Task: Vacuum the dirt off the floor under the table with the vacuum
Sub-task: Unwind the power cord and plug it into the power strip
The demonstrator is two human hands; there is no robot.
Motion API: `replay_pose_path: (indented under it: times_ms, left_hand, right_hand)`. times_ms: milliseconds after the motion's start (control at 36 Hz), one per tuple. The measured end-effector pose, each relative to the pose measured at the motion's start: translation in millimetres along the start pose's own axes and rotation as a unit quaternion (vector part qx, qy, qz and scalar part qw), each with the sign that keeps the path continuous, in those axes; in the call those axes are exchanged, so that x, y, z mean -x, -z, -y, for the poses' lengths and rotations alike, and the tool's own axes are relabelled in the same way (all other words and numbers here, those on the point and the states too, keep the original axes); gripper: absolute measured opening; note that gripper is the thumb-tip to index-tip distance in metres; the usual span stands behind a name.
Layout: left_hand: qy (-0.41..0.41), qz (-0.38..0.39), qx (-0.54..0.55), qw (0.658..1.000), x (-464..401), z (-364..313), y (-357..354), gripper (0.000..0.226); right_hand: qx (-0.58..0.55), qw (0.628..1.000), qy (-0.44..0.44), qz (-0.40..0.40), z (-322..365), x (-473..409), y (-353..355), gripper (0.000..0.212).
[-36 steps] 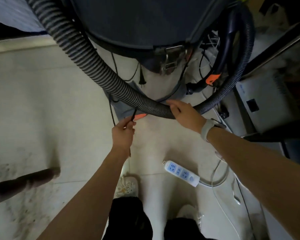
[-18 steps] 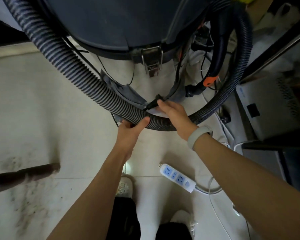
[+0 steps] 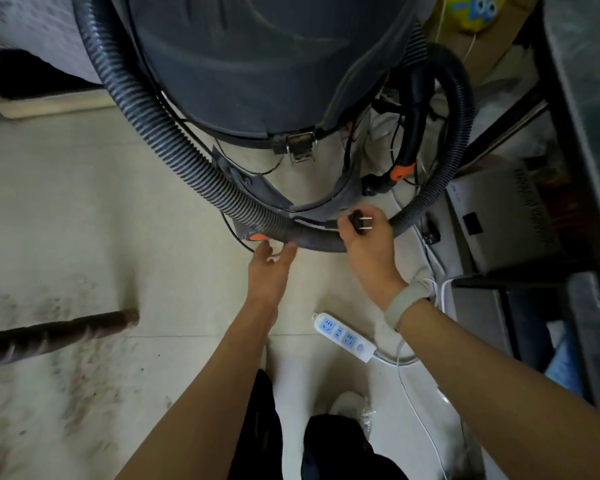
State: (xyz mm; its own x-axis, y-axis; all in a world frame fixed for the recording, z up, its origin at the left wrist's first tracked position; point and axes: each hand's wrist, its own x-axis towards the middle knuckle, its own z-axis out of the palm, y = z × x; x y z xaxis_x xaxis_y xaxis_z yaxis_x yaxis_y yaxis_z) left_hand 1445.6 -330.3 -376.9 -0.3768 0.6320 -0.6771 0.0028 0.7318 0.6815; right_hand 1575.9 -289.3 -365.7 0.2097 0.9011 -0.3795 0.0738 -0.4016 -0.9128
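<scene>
The vacuum point(image 3: 257, 64) stands on the pale floor point(image 3: 84, 220) straight ahead of the person, a dark round drum with its ribbed hose point(image 3: 174, 147) looping down the left side, across the front and up again on the right. Its plug point(image 3: 360, 221), two bare prongs pointing right, is pinched in the right hand point(image 3: 368, 247), whose fingers are curled round the black body just above the hose. The left hand point(image 3: 269, 271) is spread, fingers relaxed and apart, its tips touching the underside of the hose near an orange tab; it grips nothing. A white power strip point(image 3: 345, 337) lies on the floor near the person's feet, below the right wrist. The cord looks threaded behind the hose, so pulling the plug toward the strip could snag it or drag the hose loop along; fingers so close to the prongs would be a hazard when it goes into a socket. Thin white cables trail by the strip and could catch a foot. Dirt smears show on the floor at the left.
</scene>
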Motion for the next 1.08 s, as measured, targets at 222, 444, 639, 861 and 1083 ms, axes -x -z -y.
replay_pose_path:
  times_ms: [222, 444, 639, 861, 1083]
  left_hand:
    - [0.13, 0.102, 0.141, 0.976, 84, -37, -4, 0.016]
    - [0.107, 0.068, 0.105, 0.986, 161, -46, 15, 0.025]
    - [-0.062, 0.184, -0.035, 0.98, 240, -41, 58, 0.023]
    - [-0.173, 0.347, -0.185, 0.903, 296, 3, 140, 0.029]
    - [-0.152, 0.283, -0.246, 0.915, 313, 52, 209, 0.03]
  right_hand:
    - [0.04, 0.996, -0.01, 0.074, 30, 117, 62, 0.029]
    - [0.1, 0.992, -0.017, 0.072, 71, 205, 113, 0.032]
    - [-0.002, 0.991, -0.118, -0.06, 94, 253, 124, 0.024]
    - [-0.047, 0.982, -0.176, 0.043, 125, 289, 81, 0.033]
    - [-0.17, 0.967, -0.17, -0.09, 122, 343, 70, 0.017]
